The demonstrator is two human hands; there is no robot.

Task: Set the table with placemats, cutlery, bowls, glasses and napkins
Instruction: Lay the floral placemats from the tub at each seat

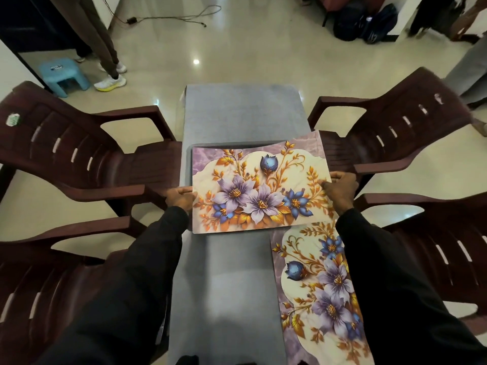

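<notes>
Two grips, one floral placemat (261, 188) held low over the bench (237, 114).
Left grip (180, 198) and right grip (340, 188) pinch its short edges; it looks thin, light, bendy, so holding both ends suits.

I count two mats, a far mat (259, 185) and a near mat (321, 293), on one table (237, 114). Around it I count four chairs: the far left chair (66, 143), near left chair (39, 272), far right chair (395, 127) and near right chair (434, 233). I also see two hands, a left hand (180, 198) and a right hand (340, 189), one blue stool (63, 72) and one cable (171, 18) on the floor.
</notes>
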